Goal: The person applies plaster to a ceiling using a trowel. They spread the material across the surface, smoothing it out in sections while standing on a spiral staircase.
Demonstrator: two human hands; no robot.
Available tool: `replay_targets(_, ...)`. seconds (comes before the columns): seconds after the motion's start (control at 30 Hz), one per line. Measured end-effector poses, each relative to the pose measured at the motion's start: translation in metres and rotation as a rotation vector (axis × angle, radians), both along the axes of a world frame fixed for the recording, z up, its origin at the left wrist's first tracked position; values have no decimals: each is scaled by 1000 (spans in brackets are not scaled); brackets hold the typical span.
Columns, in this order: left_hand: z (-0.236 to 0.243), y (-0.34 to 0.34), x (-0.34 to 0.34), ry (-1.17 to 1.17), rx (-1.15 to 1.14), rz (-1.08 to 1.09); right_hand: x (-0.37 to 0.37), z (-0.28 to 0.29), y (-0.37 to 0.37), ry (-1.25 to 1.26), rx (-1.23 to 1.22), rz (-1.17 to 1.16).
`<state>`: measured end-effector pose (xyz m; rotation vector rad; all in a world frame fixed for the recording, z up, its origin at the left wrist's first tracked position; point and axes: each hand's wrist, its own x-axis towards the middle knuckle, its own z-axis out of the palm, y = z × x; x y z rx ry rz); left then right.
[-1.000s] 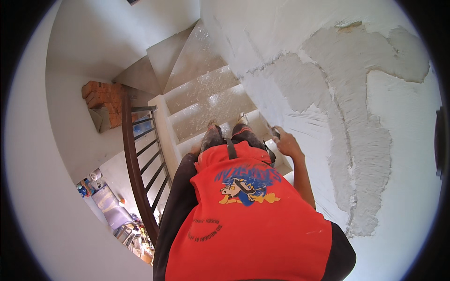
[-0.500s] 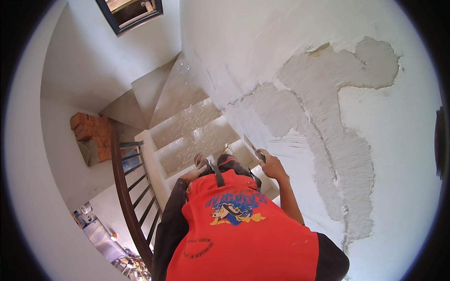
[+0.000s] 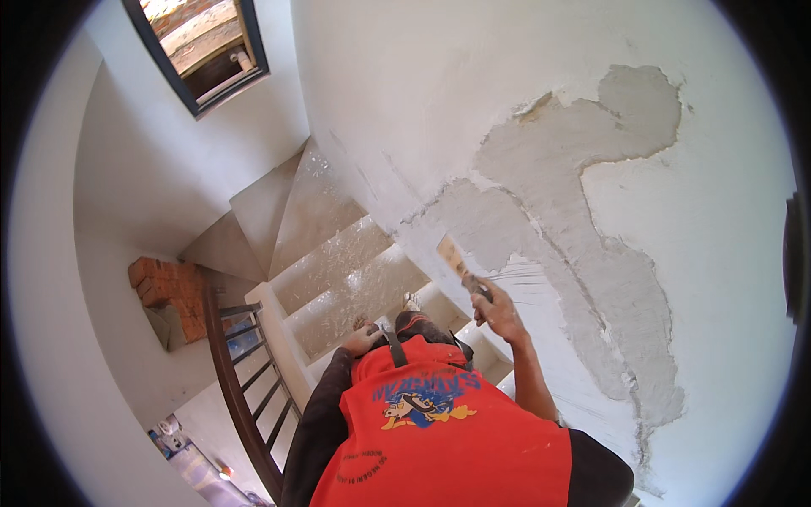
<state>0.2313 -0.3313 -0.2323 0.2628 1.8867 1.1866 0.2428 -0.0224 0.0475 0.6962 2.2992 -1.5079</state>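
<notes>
My right hand (image 3: 500, 314) grips the dark handle of a putty knife (image 3: 452, 254), whose stained blade points up and left, in front of the wall beside the stairs. On that wall spreads a large, rough grey plaster patch (image 3: 541, 186) with ragged edges and a crack down its length. The blade stands close to the patch's lower left part in view; whether it touches the wall I cannot tell. My left hand (image 3: 361, 340) is low near my left knee, its fingers curled around something dark that I cannot make out.
Dusty stairs (image 3: 351, 262) with white flakes wind upward ahead of me. On the left runs a dark handrail (image 3: 226, 372) with bars. Orange bricks (image 3: 169, 291) are stacked beyond it, and a dark-framed window (image 3: 203, 51) opens at the upper left.
My right hand has turned the putty knife so its blade shows broader and tilts further left. The whole view has shifted, with the stairs and window lower and the wall patch further left.
</notes>
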Motion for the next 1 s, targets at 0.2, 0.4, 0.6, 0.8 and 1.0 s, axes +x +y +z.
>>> replay_targets(0.2, 228, 154, -116, 455, 348, 28, -36, 118, -9, 324, -49, -291)
replay_targets(0.4, 384, 267, -159, -313, 1020, 75, -61, 164, 9, 553, 307, -336)
replay_targets(0.6, 423, 317, -180, -472, 1143, 158, -80, 195, 30, 581, 643, -362)
replay_targets(0.8, 422, 331, -183, -481, 1219, 288, -91, 197, 34, 605, 784, -258)
replay_targets(1.0, 418, 331, -185, -475, 1219, 299, -94, 200, 25, 525, 718, -309)
